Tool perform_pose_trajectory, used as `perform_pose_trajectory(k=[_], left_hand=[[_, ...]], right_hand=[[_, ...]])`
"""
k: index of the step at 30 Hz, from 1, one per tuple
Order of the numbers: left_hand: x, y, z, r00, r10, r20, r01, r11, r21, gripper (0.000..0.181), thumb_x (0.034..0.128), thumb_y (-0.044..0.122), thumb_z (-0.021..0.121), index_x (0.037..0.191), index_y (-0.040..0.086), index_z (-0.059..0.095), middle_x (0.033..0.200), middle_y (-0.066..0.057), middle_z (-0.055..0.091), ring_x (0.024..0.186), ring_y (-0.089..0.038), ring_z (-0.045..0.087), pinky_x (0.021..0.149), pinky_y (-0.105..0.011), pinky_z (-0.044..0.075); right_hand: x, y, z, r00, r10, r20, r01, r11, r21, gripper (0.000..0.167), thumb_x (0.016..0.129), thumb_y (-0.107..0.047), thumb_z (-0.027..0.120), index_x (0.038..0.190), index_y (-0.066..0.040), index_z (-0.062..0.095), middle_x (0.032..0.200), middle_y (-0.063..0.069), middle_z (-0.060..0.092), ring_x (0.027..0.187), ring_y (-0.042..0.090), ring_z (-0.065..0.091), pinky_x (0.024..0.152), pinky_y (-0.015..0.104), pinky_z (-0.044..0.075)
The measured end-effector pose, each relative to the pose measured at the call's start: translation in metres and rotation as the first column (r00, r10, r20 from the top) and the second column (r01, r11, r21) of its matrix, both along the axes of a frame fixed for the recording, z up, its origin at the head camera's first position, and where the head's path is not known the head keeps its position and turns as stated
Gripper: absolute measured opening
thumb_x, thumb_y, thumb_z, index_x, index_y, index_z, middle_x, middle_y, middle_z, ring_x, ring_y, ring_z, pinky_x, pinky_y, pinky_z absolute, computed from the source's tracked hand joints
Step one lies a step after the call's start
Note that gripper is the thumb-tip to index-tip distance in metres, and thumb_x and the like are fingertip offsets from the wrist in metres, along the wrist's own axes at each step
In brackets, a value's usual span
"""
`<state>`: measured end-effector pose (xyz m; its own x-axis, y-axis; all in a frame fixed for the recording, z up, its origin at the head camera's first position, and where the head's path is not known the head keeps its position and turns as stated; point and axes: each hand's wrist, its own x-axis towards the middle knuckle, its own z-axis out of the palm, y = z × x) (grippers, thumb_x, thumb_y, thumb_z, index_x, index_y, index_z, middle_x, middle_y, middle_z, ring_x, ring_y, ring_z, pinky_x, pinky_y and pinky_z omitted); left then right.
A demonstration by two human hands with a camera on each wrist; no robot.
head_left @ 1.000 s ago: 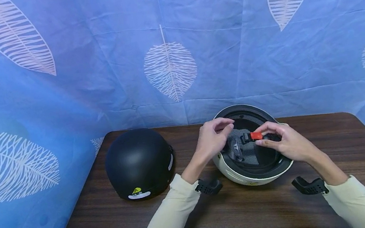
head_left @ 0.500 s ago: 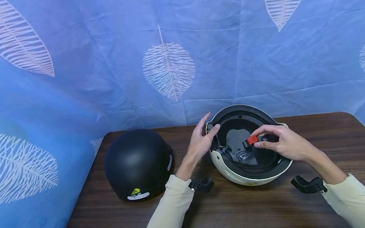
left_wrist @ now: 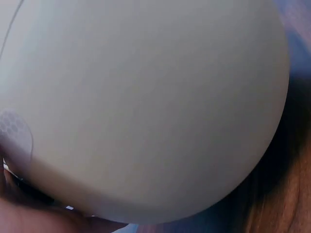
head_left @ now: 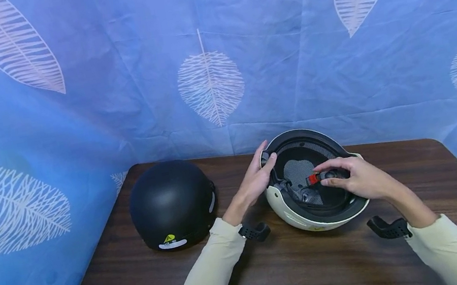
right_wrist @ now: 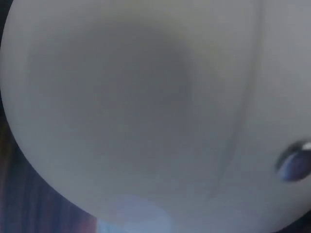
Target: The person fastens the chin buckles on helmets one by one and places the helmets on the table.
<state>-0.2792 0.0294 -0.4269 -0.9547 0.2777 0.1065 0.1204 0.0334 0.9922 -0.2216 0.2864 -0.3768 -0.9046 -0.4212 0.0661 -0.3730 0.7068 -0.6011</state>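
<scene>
An upturned cream helmet [head_left: 301,218] shows its black padded inside in the head view. My left hand [head_left: 254,178] grips its left rim, thumb over the edge and fingers outside. A red-and-black strap buckle [head_left: 312,179] lies over the helmet's opening. Thumb and forefinger of my right hand [head_left: 359,176] pinch the buckle's black part from either side. The left wrist view is filled by the helmet's smooth outer shell [left_wrist: 160,107], with part of my left hand [left_wrist: 34,216] at the lower left. Only the blurred shell [right_wrist: 126,111] and a round metal rivet [right_wrist: 296,162] appear in the right wrist view.
A matte black helmet [head_left: 170,201] stands dome up to the left, close to my left forearm. Both rest on a dark wooden table [head_left: 320,267]. Behind it hangs a blue cloth [head_left: 137,102] with white leaf prints.
My left hand has moved left, off the area over the buckle, and taken hold of the rim. My right hand has lowered the buckle slightly and turned it.
</scene>
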Motion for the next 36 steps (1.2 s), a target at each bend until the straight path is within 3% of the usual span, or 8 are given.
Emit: perform_pose_trajectory(k=[4, 9, 14, 17, 23, 28, 31, 36], left_hand=[[0.002, 0.003, 0.004, 1.000, 0.018, 0.003, -0.018, 1.000, 0.006, 0.056, 0.1043, 0.036, 0.048, 0.156, 0.023, 0.030, 0.162, 0.001, 0.028, 0.149, -0.015, 0.021, 0.121, -0.041, 0.019], [0.003, 0.005, 0.006, 0.999, 0.040, 0.007, -0.040, 0.999, 0.001, 0.057, 0.1044, 0.037, 0.048, 0.156, 0.021, 0.031, 0.161, -0.002, 0.028, 0.149, -0.017, 0.021, 0.121, -0.042, 0.017], [0.004, 0.007, 0.009, 0.999, 0.042, 0.018, -0.042, 0.999, -0.007, 0.058, 0.1040, 0.038, 0.048, 0.156, 0.021, 0.030, 0.161, -0.004, 0.030, 0.148, -0.018, 0.024, 0.121, -0.041, 0.018], [0.005, 0.007, 0.011, 0.999, 0.034, 0.031, -0.033, 0.999, -0.024, 0.058, 0.1044, 0.039, 0.047, 0.157, 0.022, 0.028, 0.162, -0.003, 0.028, 0.149, -0.018, 0.023, 0.120, -0.042, 0.018], [0.008, 0.008, 0.013, 0.999, 0.020, 0.045, -0.018, 0.999, -0.039, 0.059, 0.1046, 0.041, 0.046, 0.158, 0.025, 0.026, 0.162, -0.002, 0.027, 0.148, -0.018, 0.023, 0.120, -0.043, 0.020], [0.009, 0.007, 0.015, 0.999, 0.015, 0.047, -0.012, 0.999, -0.053, 0.060, 0.1043, 0.043, 0.045, 0.158, 0.026, 0.025, 0.163, -0.001, 0.025, 0.149, -0.018, 0.021, 0.120, -0.044, 0.019], [0.010, 0.008, 0.016, 0.999, 0.015, 0.050, -0.012, 0.998, -0.067, 0.060, 0.1042, 0.043, 0.045, 0.158, 0.027, 0.024, 0.163, -0.001, 0.024, 0.149, -0.019, 0.021, 0.120, -0.045, 0.019], [0.010, 0.009, 0.019, 0.998, 0.018, 0.053, -0.014, 0.997, -0.074, 0.058, 0.1045, 0.043, 0.044, 0.158, 0.029, 0.025, 0.163, 0.000, 0.025, 0.149, -0.019, 0.022, 0.120, -0.046, 0.020]], right_hand=[[0.006, -0.005, 0.006, 0.986, 0.040, -0.161, -0.035, 0.999, 0.038, 0.031, 0.095, -0.019, 0.068, 0.125, -0.012, 0.068, 0.114, 0.005, 0.068, 0.108, 0.025, 0.059, 0.087, 0.050, 0.048], [0.021, -0.028, 0.013, 0.940, 0.118, -0.319, -0.118, 0.993, 0.020, 0.035, 0.095, -0.014, 0.067, 0.130, -0.013, 0.065, 0.119, 0.001, 0.068, 0.107, 0.019, 0.062, 0.086, 0.045, 0.050], [0.035, -0.056, 0.016, 0.913, 0.218, -0.343, -0.223, 0.974, 0.026, 0.045, 0.097, -0.017, 0.065, 0.141, -0.012, 0.054, 0.130, 0.005, 0.062, 0.111, 0.021, 0.063, 0.086, 0.045, 0.053], [0.042, -0.068, 0.014, 0.910, 0.251, -0.331, -0.247, 0.968, 0.055, 0.050, 0.098, -0.020, 0.064, 0.145, -0.013, 0.049, 0.136, 0.004, 0.057, 0.122, 0.022, 0.058, 0.094, 0.047, 0.050], [0.050, -0.080, 0.005, 0.919, 0.239, -0.313, -0.224, 0.971, 0.084, 0.055, 0.097, -0.020, 0.065, 0.148, -0.015, 0.046, 0.141, 0.002, 0.051, 0.127, 0.020, 0.054, 0.099, 0.044, 0.049], [0.053, -0.082, -0.003, 0.917, 0.191, -0.351, -0.170, 0.981, 0.092, 0.057, 0.096, -0.021, 0.066, 0.149, -0.017, 0.045, 0.136, 0.003, 0.055, 0.117, 0.021, 0.061, 0.092, 0.045, 0.053], [0.054, -0.083, -0.009, 0.899, 0.155, -0.411, -0.138, 0.988, 0.071, 0.056, 0.095, -0.020, 0.067, 0.147, -0.017, 0.047, 0.132, 0.003, 0.058, 0.106, 0.020, 0.066, 0.084, 0.042, 0.056], [0.054, -0.084, -0.016, 0.839, 0.115, -0.532, -0.123, 0.992, 0.021, 0.052, 0.092, -0.009, 0.067, 0.143, -0.012, 0.052, 0.127, 0.006, 0.062, 0.096, 0.020, 0.070, 0.076, 0.041, 0.057]])
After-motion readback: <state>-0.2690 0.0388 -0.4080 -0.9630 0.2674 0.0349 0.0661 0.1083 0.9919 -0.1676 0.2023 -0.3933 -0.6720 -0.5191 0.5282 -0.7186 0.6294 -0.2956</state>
